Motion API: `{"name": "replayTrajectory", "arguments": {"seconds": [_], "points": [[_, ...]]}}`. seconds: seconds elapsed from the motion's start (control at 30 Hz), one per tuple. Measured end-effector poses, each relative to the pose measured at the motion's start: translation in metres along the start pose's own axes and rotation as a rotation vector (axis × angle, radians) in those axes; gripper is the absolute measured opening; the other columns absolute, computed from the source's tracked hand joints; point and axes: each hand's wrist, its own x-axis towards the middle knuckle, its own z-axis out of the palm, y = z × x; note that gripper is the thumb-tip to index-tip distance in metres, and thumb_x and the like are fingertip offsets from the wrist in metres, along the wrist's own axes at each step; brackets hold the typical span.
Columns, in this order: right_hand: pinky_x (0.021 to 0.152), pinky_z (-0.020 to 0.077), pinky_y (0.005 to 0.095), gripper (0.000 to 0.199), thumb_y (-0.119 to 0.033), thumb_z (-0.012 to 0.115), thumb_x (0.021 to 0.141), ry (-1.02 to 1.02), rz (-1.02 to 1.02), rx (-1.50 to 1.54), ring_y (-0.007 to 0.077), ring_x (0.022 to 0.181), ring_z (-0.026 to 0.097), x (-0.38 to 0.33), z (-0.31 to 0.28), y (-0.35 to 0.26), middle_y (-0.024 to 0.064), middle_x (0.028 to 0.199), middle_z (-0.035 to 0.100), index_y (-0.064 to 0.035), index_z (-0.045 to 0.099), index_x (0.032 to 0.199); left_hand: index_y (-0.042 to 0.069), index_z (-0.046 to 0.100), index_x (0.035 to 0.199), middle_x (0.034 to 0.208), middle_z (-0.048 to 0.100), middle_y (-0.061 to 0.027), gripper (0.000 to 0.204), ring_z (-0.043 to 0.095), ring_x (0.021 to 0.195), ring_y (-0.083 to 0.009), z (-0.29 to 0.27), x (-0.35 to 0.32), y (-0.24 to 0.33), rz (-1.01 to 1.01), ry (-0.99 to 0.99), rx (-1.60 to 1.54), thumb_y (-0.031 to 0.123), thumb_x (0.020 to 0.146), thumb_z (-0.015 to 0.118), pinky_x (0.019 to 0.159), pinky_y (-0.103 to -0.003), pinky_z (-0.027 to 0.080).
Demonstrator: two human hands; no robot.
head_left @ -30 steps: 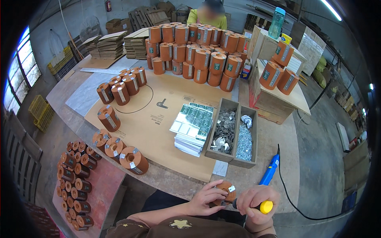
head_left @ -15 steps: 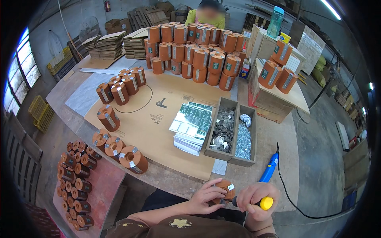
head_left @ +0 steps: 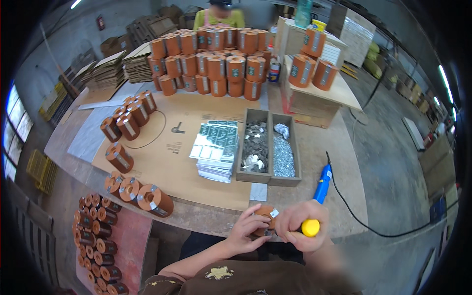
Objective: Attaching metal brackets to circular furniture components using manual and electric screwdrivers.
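Note:
At the near edge of the table, my left hand (head_left: 245, 232) is wrapped round an orange-brown hollow cylinder (head_left: 266, 212) with a small pale tab on it. My right hand (head_left: 304, 220) is closed round a screwdriver (head_left: 310, 227), whose yellow handle end shows below the fist. The screwdriver's shaft and tip are hidden behind my fingers, against the cylinder's side. Beyond my right hand lies a blue corded power tool (head_left: 323, 183). Left of my hands, a similar orange-brown cylinder (head_left: 156, 200) lies in a row with others.
Wooden bins (head_left: 285, 181) hold grey metal pieces and small silvery fasteners. Green-and-white label sheets (head_left: 216, 142) are stacked on cardboard (head_left: 172, 115). Many cylinders (head_left: 216, 66) are piled at the back, with a person (head_left: 219, 17) behind them. More cylinders (head_left: 101, 228) cover a lower reddish table (head_left: 135, 241).
The whole view has shifted, moving the table up and left in the picture. My right hand has come closer to the cylinder and my left hand; both keep their hold.

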Motion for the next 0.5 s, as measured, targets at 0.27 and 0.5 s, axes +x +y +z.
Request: {"name": "replayTrajectory", "arguments": {"seconds": [0.27, 0.5], "points": [[0.049, 0.0449, 0.0267, 0.014, 0.004, 0.059, 0.069, -0.067, -0.090, -0.122, 0.0172, 0.050, 0.052, 0.001, -0.008, -0.002, 0.0101, 0.058, 0.054, -0.0007, 0.045, 0.071, 0.006, 0.061, 0.086, 0.099, 0.061, -0.0085, 0.024, 0.047, 0.111, -0.0295, 0.006, 0.009, 0.006, -0.036, 0.010, -0.037, 0.012, 0.065, 0.071, 0.101, -0.044, 0.027], [0.050, 0.0448, 0.0266, 0.015, 0.004, 0.060, 0.070, -0.117, -0.132, -0.125, 0.0179, 0.053, 0.053, 0.006, -0.005, -0.001, 0.0086, 0.059, 0.054, -0.0005, 0.046, 0.069, 0.009, 0.065, 0.078, 0.088, 0.061, -0.0040, 0.014, 0.054, 0.098, -0.0201, 0.015, 0.008, 0.010, -0.150, 0.179, -0.136, 0.009, 0.065, 0.070, 0.101, -0.044, 0.028]]}}
